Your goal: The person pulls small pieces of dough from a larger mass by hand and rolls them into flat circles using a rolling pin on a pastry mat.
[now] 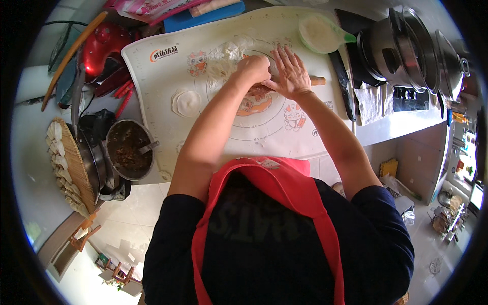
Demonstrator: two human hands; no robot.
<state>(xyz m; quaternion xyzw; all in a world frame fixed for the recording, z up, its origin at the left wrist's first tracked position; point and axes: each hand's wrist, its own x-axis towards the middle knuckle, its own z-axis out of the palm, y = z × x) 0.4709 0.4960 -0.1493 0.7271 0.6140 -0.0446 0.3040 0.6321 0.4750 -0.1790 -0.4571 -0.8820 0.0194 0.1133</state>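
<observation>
My right hand (291, 76) lies flat over a wooden rolling pin (318, 81), its fingers stretched out and its palm pressing on the pin. Close beside it, my left hand (253, 69) is curled with the knuckles up; whatever is under its fingers is hidden. Both hands are over the printed circles of a white silicone kneading mat (160, 84). Loose flour (232, 48) is heaped just beyond my left hand, with floury dough pieces (219, 70) near it. A small stack of round dough wrappers (187, 103) rests on the mat, left of my left forearm.
A metal bowl of dark filling (129, 152) with a spoon stands at left, beside a woven tray (76, 164) of dumplings. A green-handled bowl of flour (316, 33) sits at the mat's far right. Steel pots (396, 53) stand on the stove, near a cloth (375, 103).
</observation>
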